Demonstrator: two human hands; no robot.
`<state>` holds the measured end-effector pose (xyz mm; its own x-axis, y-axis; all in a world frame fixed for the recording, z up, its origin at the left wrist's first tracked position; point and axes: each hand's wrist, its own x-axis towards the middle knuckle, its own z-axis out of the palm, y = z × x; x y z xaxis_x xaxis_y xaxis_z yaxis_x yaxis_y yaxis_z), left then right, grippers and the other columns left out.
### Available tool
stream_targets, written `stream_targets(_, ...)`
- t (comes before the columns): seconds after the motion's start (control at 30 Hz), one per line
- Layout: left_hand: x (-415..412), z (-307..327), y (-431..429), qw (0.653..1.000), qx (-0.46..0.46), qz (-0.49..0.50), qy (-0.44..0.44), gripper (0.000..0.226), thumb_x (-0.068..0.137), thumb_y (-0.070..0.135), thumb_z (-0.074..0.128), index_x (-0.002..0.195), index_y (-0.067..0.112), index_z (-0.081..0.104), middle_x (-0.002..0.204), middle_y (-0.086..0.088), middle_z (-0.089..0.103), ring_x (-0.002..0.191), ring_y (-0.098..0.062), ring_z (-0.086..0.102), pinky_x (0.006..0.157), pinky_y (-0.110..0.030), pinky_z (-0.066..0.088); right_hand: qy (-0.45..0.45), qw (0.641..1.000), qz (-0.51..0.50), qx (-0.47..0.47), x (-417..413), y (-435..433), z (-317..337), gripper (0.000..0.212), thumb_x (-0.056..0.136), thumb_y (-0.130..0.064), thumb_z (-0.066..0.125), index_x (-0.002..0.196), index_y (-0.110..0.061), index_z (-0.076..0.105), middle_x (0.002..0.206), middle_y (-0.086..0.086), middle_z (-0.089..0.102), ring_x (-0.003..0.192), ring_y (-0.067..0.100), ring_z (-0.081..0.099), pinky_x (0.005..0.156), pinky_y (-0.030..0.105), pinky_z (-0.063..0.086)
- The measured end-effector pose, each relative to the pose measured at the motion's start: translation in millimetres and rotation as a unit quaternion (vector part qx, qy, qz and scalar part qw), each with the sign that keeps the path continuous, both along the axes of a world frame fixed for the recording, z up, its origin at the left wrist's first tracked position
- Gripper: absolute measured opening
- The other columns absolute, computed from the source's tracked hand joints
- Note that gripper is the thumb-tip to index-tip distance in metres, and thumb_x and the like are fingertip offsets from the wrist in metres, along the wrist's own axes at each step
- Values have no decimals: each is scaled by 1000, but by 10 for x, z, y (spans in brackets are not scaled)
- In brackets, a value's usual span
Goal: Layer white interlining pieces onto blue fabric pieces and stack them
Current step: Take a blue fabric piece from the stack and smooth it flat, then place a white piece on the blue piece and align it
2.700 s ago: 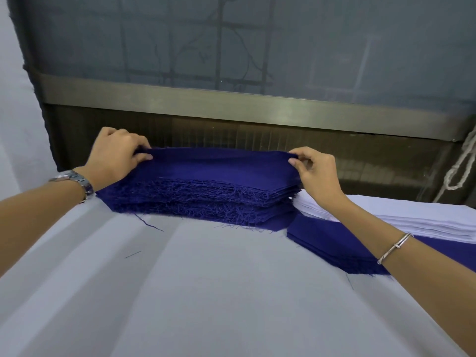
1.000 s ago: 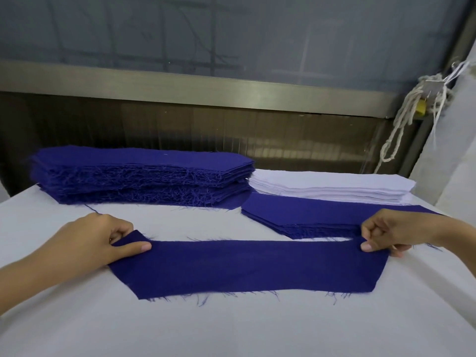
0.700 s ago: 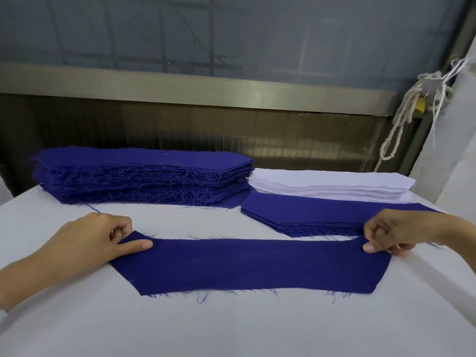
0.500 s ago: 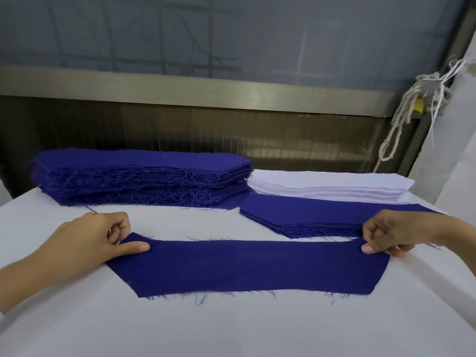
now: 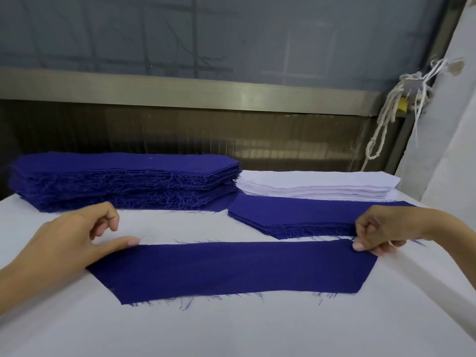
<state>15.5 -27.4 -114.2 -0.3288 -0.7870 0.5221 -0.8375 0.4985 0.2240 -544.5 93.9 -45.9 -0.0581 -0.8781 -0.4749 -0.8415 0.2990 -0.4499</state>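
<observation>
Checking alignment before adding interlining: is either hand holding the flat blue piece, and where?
The right hand pinches the blue piece at its far right corner; the left hand only touches the far left corner.

L hand (image 5: 72,238) thumb touches blue piece (image 5: 231,269) end | R hand (image 5: 386,228) pinches other end | blue pile (image 5: 123,176) back L | white pile (image 5: 316,185) back R

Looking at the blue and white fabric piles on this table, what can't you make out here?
Head view:
- Tall blue stack: piece count, lost in frayed threads.
- White interlining stack: on or behind the low blue stack, unclear from this angle.
- Left hand: forearm cut off by the frame edge.
</observation>
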Motion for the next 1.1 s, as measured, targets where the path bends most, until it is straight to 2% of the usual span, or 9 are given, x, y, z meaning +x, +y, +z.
stream_targets(0.07, -132, 109, 68, 998, -47, -32, 4, 41, 77, 79, 55, 85, 40, 49, 83, 21, 54, 70, 0, 55, 47, -16, 43, 18, 998, -41, -46, -54, 10, 57, 36, 83, -45, 76, 63, -18, 61, 59, 3, 56, 50, 12, 43, 49, 20, 33)
stream_targets(0.17, -462, 302, 136, 991, -101, -82, -24, 16, 90, 59, 56, 87, 46, 47, 86, 23, 53, 81, 2, 54, 50, -17, 41, -45, 974, -135, -178, -179, -91, 134, 41, 90, -39, 70, 65, -11, 54, 52, 4, 44, 44, 12, 31, 43, 20, 28)
stream_targets(0.23, -759, 458, 162, 983, -121, -127, -54, 16, 93, 60, 46, 90, 45, 51, 81, 24, 52, 80, 0, 53, 55, -21, 44, -64, 939, -209, -266, -260, -217, 143, 36, 95, -31, 67, 73, -3, 60, 54, 5, 50, 46, 14, 36, 46, 22, 31)
stream_targets(0.3, -1087, 605, 137, 968, -163, -164, -93, 30, 94, 56, 41, 95, 33, 61, 85, 21, 56, 77, -3, 53, 62, -27, 46, -57, 894, -292, -336, -357, -337, 125, 27, 96, -24, 66, 81, -1, 66, 66, 9, 58, 56, 18, 46, 53, 24, 37)
stream_targets(0.43, -1727, 782, -17, 939, -236, -190, -161, 28, 97, 40, 51, 108, 22, 70, 98, 6, 67, 88, -17, 61, 71, -32, 45, -42, 838, -354, -414, -639, -501, 73, 17, 97, -12, 63, 100, 3, 70, 93, 17, 67, 78, 26, 57, 59, 25, 42)
stream_targets(0.57, -2265, 800, -325, 924, -240, -159, -251, 32, 100, 23, 52, 130, 28, 60, 125, 8, 62, 115, -17, 52, 86, -30, 39, 0, 819, -380, -430, -924, -608, 13, 18, 96, -6, 60, 105, 4, 72, 105, 19, 69, 93, 30, 59, 80, 33, 47)
stream_targets(0.7, -2633, 848, -601, 911, -227, -130, -319, 49, 96, 9, 48, 139, 32, 50, 134, 12, 55, 123, -14, 43, 88, -27, 30, 71, 820, -393, -410, -1157, -728, -34, 20, 93, -7, 58, 97, 4, 75, 104, 22, 70, 99, 40, 63, 86, 43, 49)
stream_targets(0.97, -3019, 805, -839, 899, -151, -90, -400, 27, 98, 14, 52, 119, 27, 61, 115, 6, 66, 112, -16, 50, 85, -29, 30, 161, 831, -384, -368, -1389, -962, -197, 29, 99, -22, 57, 100, 1, 75, 109, 23, 69, 102, 43, 60, 89, 41, 48)
stream_targets(1.1, -3051, 771, -896, 909, -121, -88, -388, 18, 97, 11, 50, 95, 26, 60, 99, 6, 65, 97, -15, 51, 80, -28, 31, 180, 831, -384, -361, -1446, -1003, -251, 29, 97, -26, 62, 97, -1, 76, 105, 23, 69, 99, 42, 60, 81, 37, 45)
